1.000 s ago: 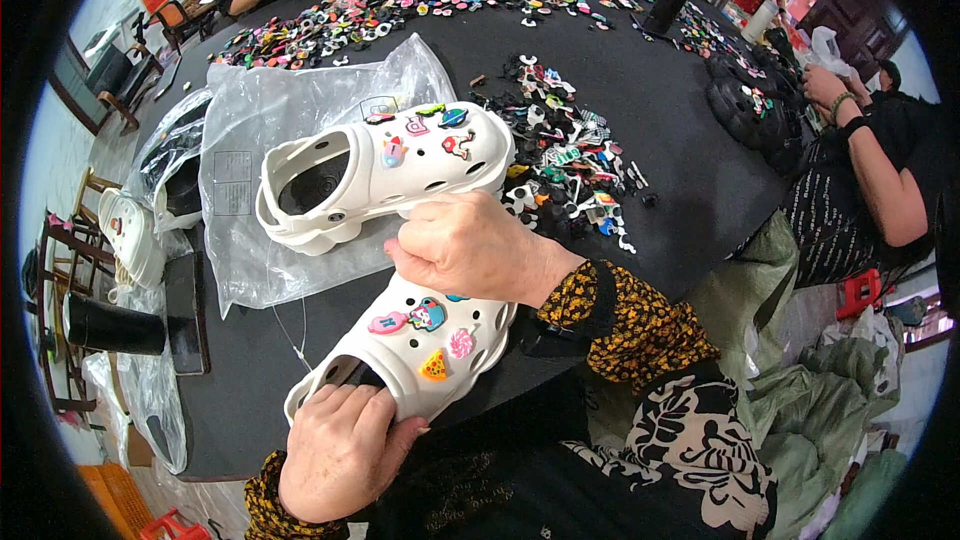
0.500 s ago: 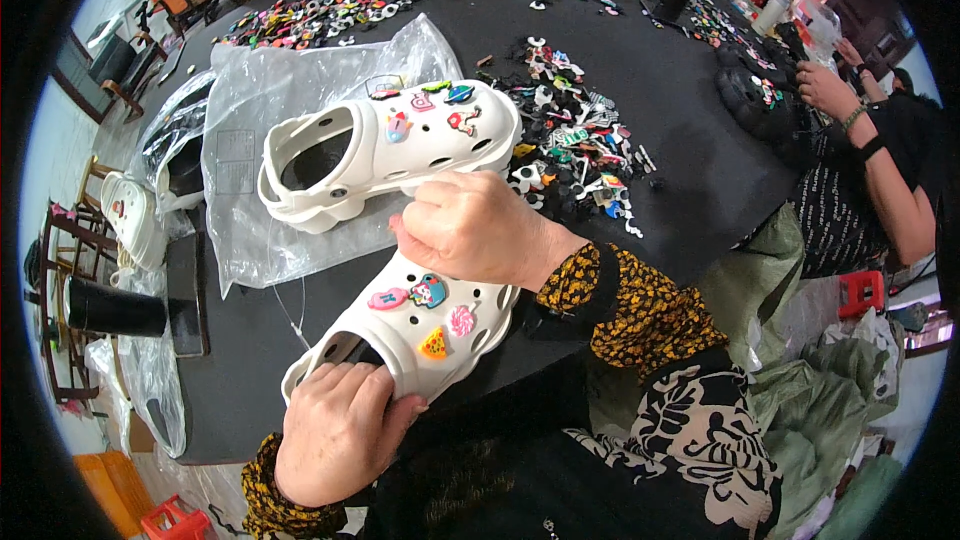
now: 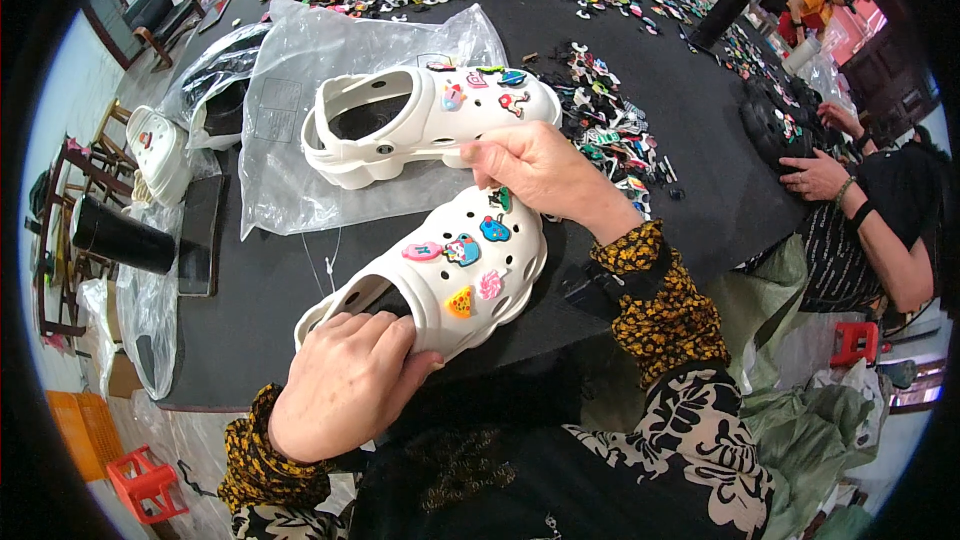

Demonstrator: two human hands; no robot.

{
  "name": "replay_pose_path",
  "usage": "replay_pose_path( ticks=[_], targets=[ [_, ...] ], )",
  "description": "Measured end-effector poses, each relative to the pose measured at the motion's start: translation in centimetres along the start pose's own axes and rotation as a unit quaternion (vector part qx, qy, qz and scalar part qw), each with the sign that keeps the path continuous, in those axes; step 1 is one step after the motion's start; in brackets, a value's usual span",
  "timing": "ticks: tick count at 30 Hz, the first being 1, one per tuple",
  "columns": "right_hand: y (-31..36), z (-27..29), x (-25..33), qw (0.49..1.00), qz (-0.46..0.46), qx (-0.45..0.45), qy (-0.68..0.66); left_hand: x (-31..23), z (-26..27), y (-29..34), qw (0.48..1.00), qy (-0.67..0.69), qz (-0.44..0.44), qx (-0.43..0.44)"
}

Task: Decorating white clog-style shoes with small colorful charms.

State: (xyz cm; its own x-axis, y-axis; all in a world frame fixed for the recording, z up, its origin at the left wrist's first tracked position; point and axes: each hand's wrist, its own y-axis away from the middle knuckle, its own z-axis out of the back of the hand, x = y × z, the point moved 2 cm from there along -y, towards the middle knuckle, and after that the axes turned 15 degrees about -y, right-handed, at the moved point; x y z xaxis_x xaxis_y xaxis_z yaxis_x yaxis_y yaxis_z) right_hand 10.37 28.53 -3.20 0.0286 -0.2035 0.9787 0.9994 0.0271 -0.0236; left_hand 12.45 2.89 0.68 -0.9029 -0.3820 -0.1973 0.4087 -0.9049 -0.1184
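Note:
A white clog [image 3: 440, 290] lies angled nearest me, its upper dotted with charms: a pizza slice [image 3: 459, 302], a pink-white swirl [image 3: 490, 285], a pink oval, a cartoon figure and a blue piece [image 3: 495, 228]. My left hand [image 3: 350, 380] grips it at the foot opening, fingers inside and thumb on the outer side. At its toe, my right hand [image 3: 545, 175] is closed in a pinch beside a dark green charm [image 3: 499, 199]; what its fingertips hold is hidden. Just beyond rests the matching white clog [image 3: 430, 110], also charmed, on a clear plastic bag [image 3: 275, 185].
Loose charms [image 3: 610, 130] are heaped right of the clogs, with more strewn along the far side. A black cylinder [image 3: 120, 235] and another white clog [image 3: 157, 155] are at left. At right, another person's hands hold a black clog [image 3: 770, 125]. A red stool [image 3: 147, 483] stands lower left.
My right hand has shifted off the near clog's upper toward its toe tip, uncovering the blue and dark green charms. My left hand keeps its grip. The whole view has shifted slightly.

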Motion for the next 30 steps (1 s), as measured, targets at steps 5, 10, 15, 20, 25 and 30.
replay_pose_path(
  ticks=[5, 10, 15, 20, 25, 30],
  targets=[
    [1.1, -0.8, 0.3, 0.989, 0.134, -0.038, 0.052, 0.1, -0.2, 0.2, 1.0, -0.008, -0.003, 0.004],
    [2.2, -1.5, 0.8, 0.937, 0.261, -0.092, 0.215, 0.1, -0.3, -0.1, 1.0, 0.006, -0.004, 0.008],
    [1.3, -2.0, 0.8, 0.94, 0.242, -0.097, 0.22, 1.2, 0.2, -0.8, 0.991, 0.13, 0.018, 0.018],
    [0.6, -2.3, -0.7, 0.981, 0.125, -0.122, 0.086, 3.2, -0.9, -1.7, 0.718, 0.615, 0.246, 0.213],
    [1.2, -3.2, 0.1, 0.98, 0.126, -0.139, 0.061, -0.4, -2.6, -2.7, 0.611, 0.737, 0.281, 0.067],
    [2.0, -3.5, 1.0, 0.976, 0.143, -0.159, 0.036, -1.3, -2.4, -3.3, 0.474, 0.84, 0.25, 0.086]
  ],
)
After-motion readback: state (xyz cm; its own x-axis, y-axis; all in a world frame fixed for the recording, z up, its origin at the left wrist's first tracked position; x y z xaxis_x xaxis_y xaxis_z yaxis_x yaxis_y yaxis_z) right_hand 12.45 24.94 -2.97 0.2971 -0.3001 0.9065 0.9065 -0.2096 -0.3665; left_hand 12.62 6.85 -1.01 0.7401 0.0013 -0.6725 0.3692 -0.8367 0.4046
